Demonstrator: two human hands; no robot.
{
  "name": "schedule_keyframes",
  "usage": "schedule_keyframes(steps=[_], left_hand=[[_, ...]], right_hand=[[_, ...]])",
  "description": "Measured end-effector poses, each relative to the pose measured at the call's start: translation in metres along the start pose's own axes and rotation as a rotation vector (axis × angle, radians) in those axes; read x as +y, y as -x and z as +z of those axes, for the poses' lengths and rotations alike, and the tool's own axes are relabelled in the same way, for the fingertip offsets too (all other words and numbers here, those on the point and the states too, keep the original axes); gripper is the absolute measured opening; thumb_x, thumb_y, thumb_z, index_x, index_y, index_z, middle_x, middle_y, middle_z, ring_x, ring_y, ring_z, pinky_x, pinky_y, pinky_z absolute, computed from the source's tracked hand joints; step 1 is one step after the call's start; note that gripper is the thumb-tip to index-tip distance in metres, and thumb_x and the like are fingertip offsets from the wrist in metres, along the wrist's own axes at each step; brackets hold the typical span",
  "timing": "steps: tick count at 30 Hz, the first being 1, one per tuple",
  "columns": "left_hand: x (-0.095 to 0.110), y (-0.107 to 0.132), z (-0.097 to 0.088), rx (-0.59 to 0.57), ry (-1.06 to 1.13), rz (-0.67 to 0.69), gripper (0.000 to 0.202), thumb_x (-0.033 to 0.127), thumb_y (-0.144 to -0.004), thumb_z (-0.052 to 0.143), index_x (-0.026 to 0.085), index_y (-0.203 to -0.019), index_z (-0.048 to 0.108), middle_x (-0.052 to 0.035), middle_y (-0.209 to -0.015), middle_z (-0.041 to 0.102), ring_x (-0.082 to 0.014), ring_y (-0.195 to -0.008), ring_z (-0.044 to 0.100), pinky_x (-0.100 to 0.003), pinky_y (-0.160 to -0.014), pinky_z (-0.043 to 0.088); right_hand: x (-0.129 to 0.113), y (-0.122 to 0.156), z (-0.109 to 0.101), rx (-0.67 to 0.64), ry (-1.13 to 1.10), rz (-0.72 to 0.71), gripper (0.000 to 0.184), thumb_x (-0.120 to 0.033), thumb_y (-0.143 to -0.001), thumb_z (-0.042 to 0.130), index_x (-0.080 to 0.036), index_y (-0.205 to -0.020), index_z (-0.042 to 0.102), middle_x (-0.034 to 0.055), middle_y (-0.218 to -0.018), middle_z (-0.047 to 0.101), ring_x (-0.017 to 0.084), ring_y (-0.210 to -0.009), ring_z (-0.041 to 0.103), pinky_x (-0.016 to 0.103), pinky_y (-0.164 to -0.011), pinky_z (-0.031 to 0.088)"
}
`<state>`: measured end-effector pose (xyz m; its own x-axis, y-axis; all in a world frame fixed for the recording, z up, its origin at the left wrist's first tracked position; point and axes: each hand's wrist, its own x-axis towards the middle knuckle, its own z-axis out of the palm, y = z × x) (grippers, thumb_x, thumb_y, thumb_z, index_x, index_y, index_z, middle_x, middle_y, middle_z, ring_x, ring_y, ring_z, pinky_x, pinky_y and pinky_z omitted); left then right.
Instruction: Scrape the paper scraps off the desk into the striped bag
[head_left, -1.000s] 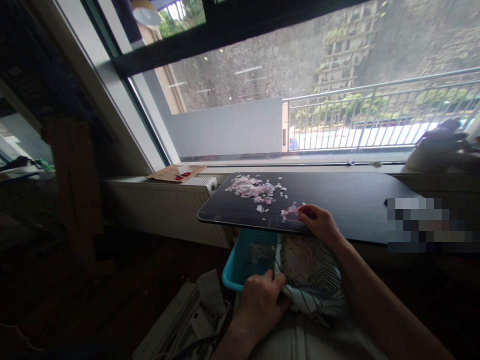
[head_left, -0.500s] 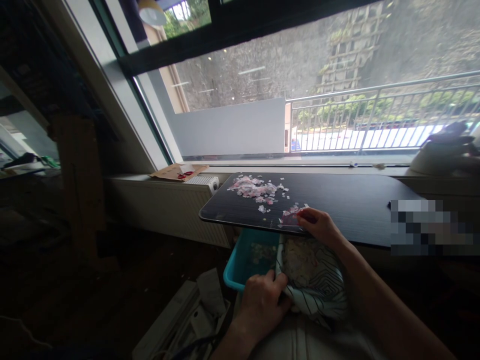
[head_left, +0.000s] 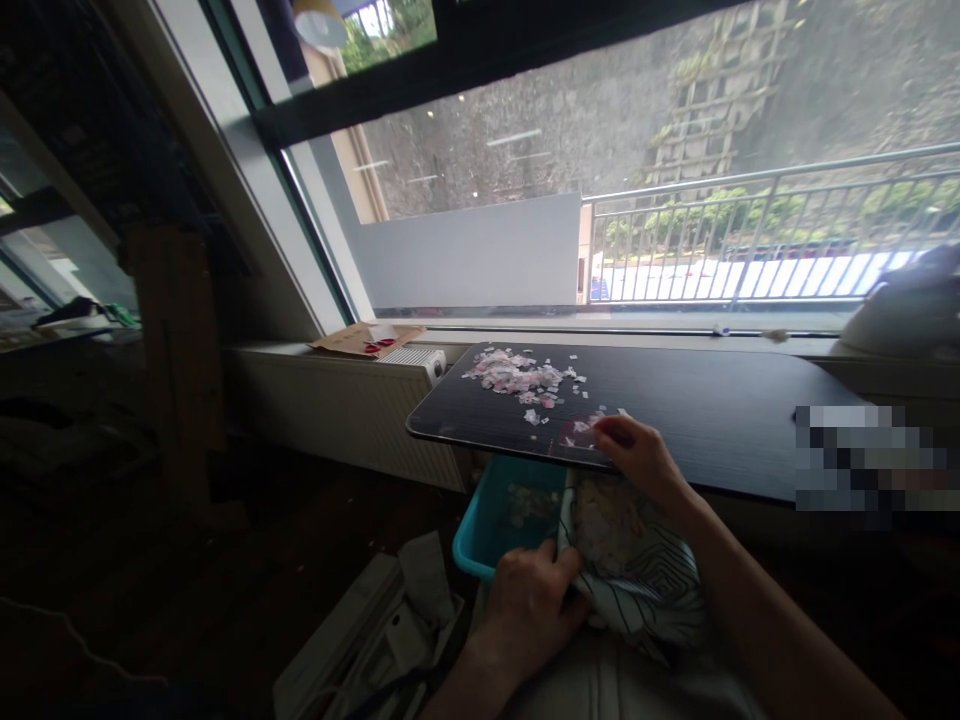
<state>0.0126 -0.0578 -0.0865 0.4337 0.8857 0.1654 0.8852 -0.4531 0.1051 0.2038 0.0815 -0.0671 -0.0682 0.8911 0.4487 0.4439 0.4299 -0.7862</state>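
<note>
Pinched in my right hand (head_left: 637, 455) is a thin, reddish see-through sheet (head_left: 571, 432), held low over the front edge of the dark table (head_left: 720, 410). Small paper scraps show at the sheet; whether they lie on it or under it I cannot tell. Farther back and left lies a loose pile of white and pink paper scraps (head_left: 517, 372). My left hand (head_left: 534, 595) grips the near rim of a white cloth bag (head_left: 667, 590) with dark lines. Pale scraps (head_left: 604, 525) fill the bag's mouth. Beside it, below the table edge, a teal basin (head_left: 471, 540) has some scraps inside.
A radiator (head_left: 375, 410) runs under the sill at left, topped by brown paper (head_left: 352, 338) and red-handled scissors (head_left: 381, 345). White box-like items (head_left: 360, 630) stand low at left. A blurred-out object (head_left: 862, 455) is at the table's right end. The window rises behind.
My view has turned slightly left. Against the table, my right hand has shifted slightly left with the reddish sheet. My left hand keeps its grip on the bag.
</note>
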Motion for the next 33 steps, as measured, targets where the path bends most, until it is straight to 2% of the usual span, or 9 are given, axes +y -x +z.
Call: schedule_keyframes(steps=[7,14,20,23,29,33], left_hand=[[0.000,0.000,0.000,-0.006,-0.003,-0.008,0.014,0.034,-0.080,0.059,0.024,-0.089,0.057,-0.0007,-0.081,0.059,-0.0202,-0.071,0.058,-0.029,-0.061,0.039],[0.000,0.000,-0.001,0.015,-0.001,-0.005,0.013,0.032,-0.079,0.059,0.024,-0.088,0.056,-0.0005,-0.080,0.059,-0.0204,-0.070,0.058,-0.028,-0.060,0.038],[0.000,0.000,0.000,0.008,-0.006,-0.001,0.013,0.032,-0.078,0.059,0.024,-0.088,0.055,-0.0002,-0.080,0.058,-0.0203,-0.069,0.057,-0.028,-0.059,0.037],[0.000,0.000,-0.001,0.007,-0.005,0.001,0.013,0.031,-0.078,0.058,0.024,-0.088,0.055,-0.0002,-0.080,0.058,-0.0201,-0.069,0.057,-0.028,-0.059,0.037],[0.000,0.000,-0.002,0.004,0.000,0.002,0.012,0.031,-0.079,0.058,0.023,-0.087,0.055,-0.0003,-0.079,0.058,-0.0198,-0.069,0.057,-0.028,-0.059,0.036],[0.000,0.001,-0.001,0.007,0.004,-0.001,0.012,0.032,-0.079,0.058,0.024,-0.087,0.055,-0.0001,-0.079,0.058,-0.0200,-0.069,0.057,-0.028,-0.059,0.036]], right_hand=[[0.016,-0.007,-0.014,0.104,0.079,0.076,0.022,-0.037,-0.073,0.058,-0.019,-0.082,0.067,0.0039,-0.075,0.070,0.019,-0.069,0.064,0.032,-0.070,0.050],[0.010,-0.006,-0.010,0.064,0.099,0.035,0.022,-0.038,-0.074,0.057,-0.020,-0.083,0.066,0.0033,-0.075,0.069,0.018,-0.067,0.063,0.031,-0.067,0.049],[0.002,-0.002,-0.013,0.182,0.172,0.098,0.019,-0.035,-0.073,0.057,-0.020,-0.081,0.065,0.0030,-0.073,0.069,0.019,-0.069,0.063,0.031,-0.067,0.047],[0.003,-0.001,-0.012,0.168,0.117,0.060,0.021,-0.037,-0.074,0.057,-0.019,-0.081,0.065,0.0028,-0.072,0.068,0.017,-0.066,0.061,0.029,-0.065,0.047],[0.004,-0.005,-0.008,0.011,0.173,-0.029,0.024,-0.040,-0.076,0.055,-0.021,-0.085,0.067,0.0022,-0.075,0.069,0.015,-0.062,0.057,0.028,-0.061,0.046],[0.004,-0.007,-0.009,0.081,0.243,0.031,0.023,-0.038,-0.075,0.055,-0.021,-0.085,0.067,0.0027,-0.075,0.069,0.017,-0.065,0.060,0.030,-0.065,0.046]])
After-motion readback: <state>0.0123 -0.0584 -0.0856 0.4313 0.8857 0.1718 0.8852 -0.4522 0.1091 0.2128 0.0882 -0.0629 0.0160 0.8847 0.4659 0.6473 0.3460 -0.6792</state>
